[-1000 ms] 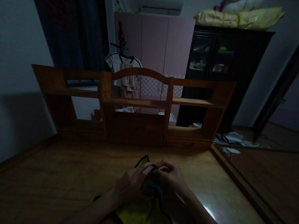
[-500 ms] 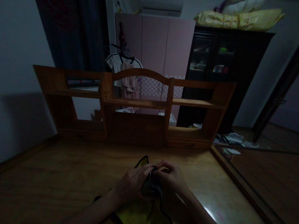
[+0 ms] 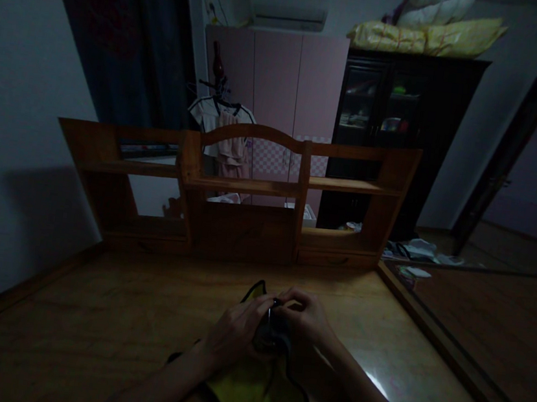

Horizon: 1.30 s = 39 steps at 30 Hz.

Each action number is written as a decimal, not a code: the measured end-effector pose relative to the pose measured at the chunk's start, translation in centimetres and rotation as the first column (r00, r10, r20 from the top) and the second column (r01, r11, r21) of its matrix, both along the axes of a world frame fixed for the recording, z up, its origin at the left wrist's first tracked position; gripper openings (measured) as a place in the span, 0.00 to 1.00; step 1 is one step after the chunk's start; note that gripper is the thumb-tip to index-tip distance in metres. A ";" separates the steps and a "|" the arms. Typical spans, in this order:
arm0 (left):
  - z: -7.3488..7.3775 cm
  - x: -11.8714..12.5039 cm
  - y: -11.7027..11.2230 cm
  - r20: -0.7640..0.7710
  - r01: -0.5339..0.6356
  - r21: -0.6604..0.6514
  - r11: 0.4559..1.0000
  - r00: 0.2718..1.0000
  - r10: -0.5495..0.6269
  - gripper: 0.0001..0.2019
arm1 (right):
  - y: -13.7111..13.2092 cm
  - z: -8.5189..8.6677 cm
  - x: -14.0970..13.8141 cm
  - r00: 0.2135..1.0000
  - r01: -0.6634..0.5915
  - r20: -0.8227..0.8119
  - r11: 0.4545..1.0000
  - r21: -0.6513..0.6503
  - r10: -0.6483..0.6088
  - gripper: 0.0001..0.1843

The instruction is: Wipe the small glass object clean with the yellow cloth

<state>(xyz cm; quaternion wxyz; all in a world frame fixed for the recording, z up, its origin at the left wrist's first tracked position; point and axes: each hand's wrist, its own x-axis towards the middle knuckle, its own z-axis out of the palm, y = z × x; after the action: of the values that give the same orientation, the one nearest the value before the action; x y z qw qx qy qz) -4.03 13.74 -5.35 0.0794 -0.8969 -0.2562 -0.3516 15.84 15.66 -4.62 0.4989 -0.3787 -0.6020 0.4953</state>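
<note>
A yellow cloth (image 3: pixel 264 396) with black edging lies on the wooden tabletop, partly under my hands and forearms. On top of it is a small dark, glossy object (image 3: pixel 265 339) with a thin bright line along it; the dim light hides its exact kind. My left hand (image 3: pixel 236 324) is closed around its left side, fingers reaching to its upper end. From the right, my right hand (image 3: pixel 306 313) pinches at that same upper end, thumb and fingers bent together. The fingertips of both hands nearly meet there.
A wooden shelf unit (image 3: pixel 245 185) stands along the table's back edge. At the left is a white wall (image 3: pixel 51 213). A raised wooden edge (image 3: pixel 445 353) runs down the right side. Behind are a pink wardrobe (image 3: pixel 274 78), hanging clothes and a black cabinet (image 3: pixel 448 112).
Both hands stay almost in place at the dark object, with only a slight shift of the fingers. The whole view has moved very slightly.
</note>
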 end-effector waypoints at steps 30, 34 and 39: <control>-0.3 0.3 -0.6 0.071 -0.095 0.003 0.995 0.993 0.095 0.42 | -0.4 1.1 0.3 0.999 -0.034 -0.002 0.999 0.003 0.034 0.08; -0.1 0.4 -0.7 0.087 -0.126 -0.001 0.992 0.988 0.126 0.42 | -0.4 0.8 -0.1 0.998 -0.041 -0.053 0.999 -0.013 0.040 0.13; -0.4 0.3 -0.4 0.118 -0.124 -0.043 0.991 0.985 0.128 0.43 | -0.3 0.2 -0.6 0.975 -0.182 -0.135 0.983 -0.023 0.177 0.27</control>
<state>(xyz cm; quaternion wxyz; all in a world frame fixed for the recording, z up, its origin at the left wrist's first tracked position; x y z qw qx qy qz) -3.74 13.30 -5.76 0.0702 -0.8574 -0.3230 -0.3946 15.21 15.32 -4.45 0.4843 -0.2975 -0.5905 0.5729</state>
